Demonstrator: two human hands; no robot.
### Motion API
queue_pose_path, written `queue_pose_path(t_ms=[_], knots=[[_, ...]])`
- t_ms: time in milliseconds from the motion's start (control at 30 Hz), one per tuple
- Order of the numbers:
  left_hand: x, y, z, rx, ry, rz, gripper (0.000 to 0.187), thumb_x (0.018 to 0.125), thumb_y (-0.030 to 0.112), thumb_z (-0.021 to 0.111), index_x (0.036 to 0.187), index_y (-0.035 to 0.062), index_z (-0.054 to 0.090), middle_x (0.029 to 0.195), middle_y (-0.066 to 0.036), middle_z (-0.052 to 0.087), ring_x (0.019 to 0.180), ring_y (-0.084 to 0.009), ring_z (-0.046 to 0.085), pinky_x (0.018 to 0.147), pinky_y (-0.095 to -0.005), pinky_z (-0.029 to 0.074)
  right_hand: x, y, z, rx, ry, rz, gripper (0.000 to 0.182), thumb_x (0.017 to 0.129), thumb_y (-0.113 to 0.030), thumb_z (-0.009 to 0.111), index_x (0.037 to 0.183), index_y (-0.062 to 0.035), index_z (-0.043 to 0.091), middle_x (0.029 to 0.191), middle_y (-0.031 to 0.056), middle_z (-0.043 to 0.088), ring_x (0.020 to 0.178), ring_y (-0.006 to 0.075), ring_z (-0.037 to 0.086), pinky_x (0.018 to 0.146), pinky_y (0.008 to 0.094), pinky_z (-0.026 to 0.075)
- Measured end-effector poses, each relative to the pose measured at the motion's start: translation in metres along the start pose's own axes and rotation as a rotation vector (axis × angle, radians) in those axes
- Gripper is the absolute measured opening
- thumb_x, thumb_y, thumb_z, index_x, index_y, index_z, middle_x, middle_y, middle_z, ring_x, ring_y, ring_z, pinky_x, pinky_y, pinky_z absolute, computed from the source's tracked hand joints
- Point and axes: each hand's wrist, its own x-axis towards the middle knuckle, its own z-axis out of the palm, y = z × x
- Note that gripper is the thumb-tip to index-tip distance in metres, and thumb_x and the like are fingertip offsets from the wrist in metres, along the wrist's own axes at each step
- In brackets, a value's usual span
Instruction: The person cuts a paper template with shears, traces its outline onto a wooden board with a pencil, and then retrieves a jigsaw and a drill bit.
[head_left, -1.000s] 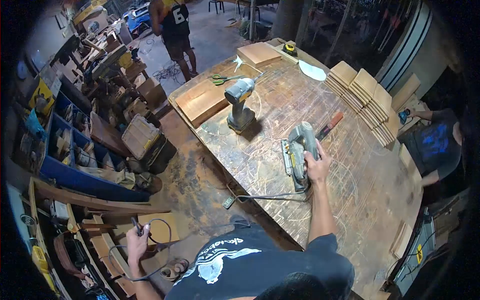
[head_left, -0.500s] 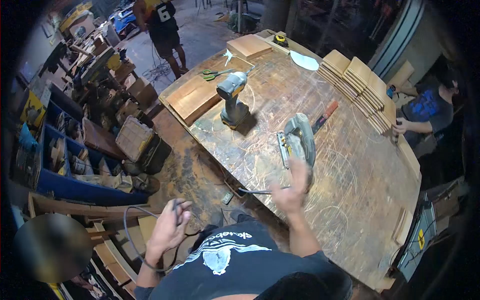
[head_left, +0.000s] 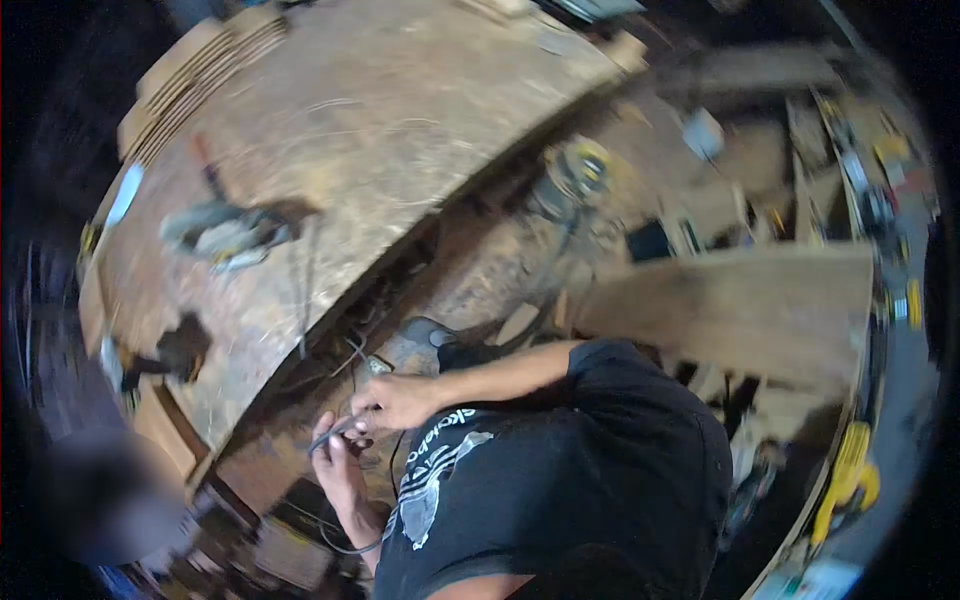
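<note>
My left hand point(head_left: 340, 468) is closed around a dark cable point(head_left: 335, 432) in front of my shirt. Just above it, my right hand point(head_left: 393, 402) pinches the same cable, its fingers close to those of my left. A loop of the cable hangs below by my left forearm. On the wooden table lies a grey handheld power tool point(head_left: 225, 232), blurred, with a cord trailing toward the table's edge. A red-handled tool point(head_left: 204, 155) is beside it.
Stacked wooden pieces point(head_left: 205, 65) lie at the table's upper left. A blurred drill point(head_left: 125, 362) stands near its left edge. Below the long table edge point(head_left: 400, 240), a round yellow-grey machine point(head_left: 577, 178) is on the floor. A broad board point(head_left: 740, 305) and yellow tool point(head_left: 847, 483) are at right.
The view has swung round toward the floor and boards at the right. My right hand has left the area beside the power tool and joined my left hand on the cable.
</note>
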Motion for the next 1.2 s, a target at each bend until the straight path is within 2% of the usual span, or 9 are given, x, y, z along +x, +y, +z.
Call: queue_pose_path(t_ms=[133, 333, 600, 667, 733, 833, 900, 1000, 1200], knots=[[0.003, -0.045, -0.01, 0.305, -0.46, -0.412, 0.058, 0.101, 0.041, 0.067, 0.142, 0.0027, 0.053, 0.125, -0.013, 0.067, 0.109, -0.0241, 0.065, 0.093, -0.0379, 0.051, -0.053, -0.016, -0.044, -0.025, 0.458, -0.148, 0.022, 0.095, -0.023, 0.07, 0.094, -0.0007, 0.072, 0.08, 0.0177, 0.071, 0.074, 0.0317, 0.07, 0.069, 0.0421, 0.053], [0.049, -0.079, -0.074, 0.824, -0.332, -0.598, 0.06, 0.104, 0.046, 0.059, 0.142, 0.0003, 0.054, 0.129, -0.016, 0.067, 0.115, -0.0265, 0.064, 0.1, -0.0414, 0.049, -0.179, -0.057, -0.134, -0.206, 1.368, -0.238, 0.025, 0.097, -0.026, 0.072, 0.092, -0.0008, 0.072, 0.081, 0.0122, 0.072, 0.068, 0.0197, 0.067, 0.065, 0.0371, 0.051], [0.204, -0.058, 0.045, 0.438, -0.345, -0.376, 0.065, 0.107, 0.052, 0.05, 0.141, -0.003, 0.055, 0.133, -0.02, 0.066, 0.124, -0.0297, 0.062, 0.109, -0.046, 0.046, -0.249, -0.039, -0.206, -0.401, 1.307, -0.355, 0.012, 0.089, -0.013, 0.08, 0.092, -0.0029, 0.076, 0.087, 0.0111, 0.077, 0.077, 0.0237, 0.075, 0.069, 0.0342, 0.059], [0.187, -0.019, 0.187, 0.276, -0.622, -0.074, 0.081, 0.105, 0.064, 0.04, 0.14, -0.008, 0.054, 0.136, -0.023, 0.063, 0.131, -0.0321, 0.057, 0.119, -0.0479, 0.037, -0.228, -0.05, -0.219, -0.462, 1.223, -0.506, 0.012, 0.085, -0.011, 0.081, 0.081, -0.0034, 0.073, 0.079, 0.0105, 0.074, 0.071, 0.0258, 0.073, 0.064, 0.0369, 0.058], [0.16, 0.025, 0.31, -0.018, -0.665, -0.413, 0.09, 0.102, 0.072, 0.036, 0.14, -0.0072, 0.053, 0.132, -0.022, 0.065, 0.127, -0.0325, 0.059, 0.113, -0.0474, 0.043, -0.196, -0.038, -0.227, -0.592, 1.051, -0.653, 0.021, 0.076, -0.022, 0.077, 0.065, -0.0113, 0.063, 0.064, 0.012, 0.062, 0.055, 0.0353, 0.061, 0.05, 0.0443, 0.048], [0.218, 0.005, 0.377, 0.055, -1.003, -0.415, 0.076, 0.104, 0.063, 0.043, 0.141, -0.0017, 0.052, 0.136, -0.019, 0.062, 0.125, -0.0305, 0.059, 0.113, -0.0469, 0.042, -0.178, -0.027, -0.229, -0.795, 0.9, -0.838, 0.023, 0.075, -0.018, 0.078, 0.066, -0.0106, 0.059, 0.062, 0.0064, 0.06, 0.056, 0.0287, 0.061, 0.05, 0.0414, 0.045], [0.236, 0.007, 0.428, -0.348, -1.065, -1.007, 0.064, 0.105, 0.052, 0.051, 0.131, -0.006, 0.058, 0.117, -0.02, 0.069, 0.106, -0.0269, 0.067, 0.09, -0.045, 0.055, -0.191, -0.028, -0.236, -0.852, 0.933, -0.788, 0.018, 0.076, -0.017, 0.077, 0.067, -0.0125, 0.061, 0.063, 0.0058, 0.062, 0.056, 0.0274, 0.061, 0.051, 0.0413, 0.045], [0.258, 0.016, 0.464, -0.304, -0.764, -0.814, 0.051, 0.105, 0.04, 0.056, 0.129, -0.0048, 0.06, 0.108, -0.019, 0.069, 0.096, -0.0259, 0.066, 0.083, -0.0415, 0.055, -0.216, -0.04, -0.238, -0.447, 0.998, -0.756, 0.013, 0.078, -0.016, 0.078, 0.072, -0.0115, 0.067, 0.066, 0.0045, 0.066, 0.056, 0.0234, 0.061, 0.052, 0.0376, 0.046], [0.434, 0.035, 0.482, -0.133, -0.805, -0.587, 0.036, 0.108, 0.027, 0.05, 0.113, -0.0064, 0.061, 0.094, -0.014, 0.067, 0.084, -0.024, 0.063, 0.075, -0.0343, 0.053, -0.249, -0.046, -0.23, -0.238, 1.363, -0.655, 0.015, 0.083, -0.016, 0.082, 0.086, -0.0048, 0.072, 0.071, 0.0073, 0.067, 0.064, 0.018, 0.066, 0.058, 0.0313, 0.049]])
